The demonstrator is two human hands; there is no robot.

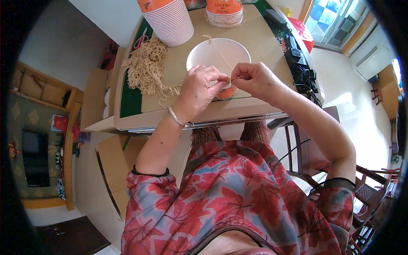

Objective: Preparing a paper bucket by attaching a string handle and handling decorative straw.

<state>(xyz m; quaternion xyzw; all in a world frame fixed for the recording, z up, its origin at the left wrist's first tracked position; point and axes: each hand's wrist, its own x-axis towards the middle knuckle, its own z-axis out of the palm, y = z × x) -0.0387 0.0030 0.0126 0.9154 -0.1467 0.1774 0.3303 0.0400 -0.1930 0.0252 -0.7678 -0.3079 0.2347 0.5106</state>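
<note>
A white-lined paper bucket [199,55] with an orange outside is on the table in front of me. Its wide mouth shows, and my hands hide its near part. At its near side my left hand [204,87] and my right hand [257,83] meet, fingertips pinched together. Both grip a thin beige string [220,53], which runs from the fingers up across the bucket's white inside and over its far rim. Whether the string passes through the bucket's wall is hidden by my fingers.
A tangled pile of beige strings [146,66] lies on the left, with red-handled scissors [141,39] behind it. Nested buckets [170,25] stand at the back, beside a shorter orange-printed stack [225,15]. Black power strips and cables [302,72] line the right edge. Cardboard boxes [100,100] stand left.
</note>
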